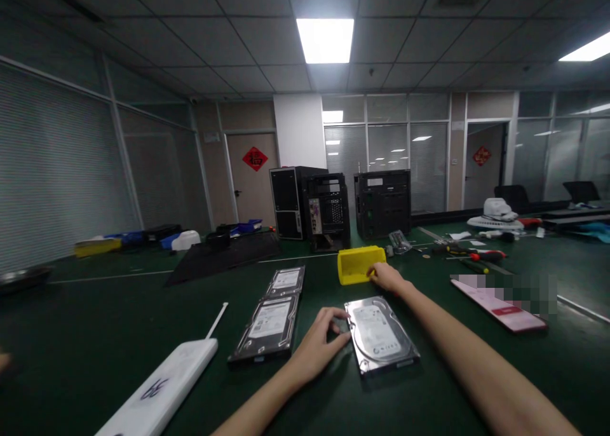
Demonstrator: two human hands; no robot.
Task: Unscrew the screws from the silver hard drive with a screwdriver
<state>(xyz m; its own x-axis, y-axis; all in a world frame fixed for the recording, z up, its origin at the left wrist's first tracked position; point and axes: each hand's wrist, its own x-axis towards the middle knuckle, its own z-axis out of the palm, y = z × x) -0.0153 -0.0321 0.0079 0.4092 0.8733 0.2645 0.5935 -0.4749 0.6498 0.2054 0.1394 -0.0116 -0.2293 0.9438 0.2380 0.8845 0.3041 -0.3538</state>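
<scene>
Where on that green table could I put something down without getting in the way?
The widest free patch of green tabletop lies left of the paired hard drives, between the black mat and white slab. Another lies between the right forearm and pink phone. It's crowded where the left hand touches the single drive and the right hand meets the yellow bin.

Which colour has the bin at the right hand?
Yellow: the bin shows best in the head view.
</scene>
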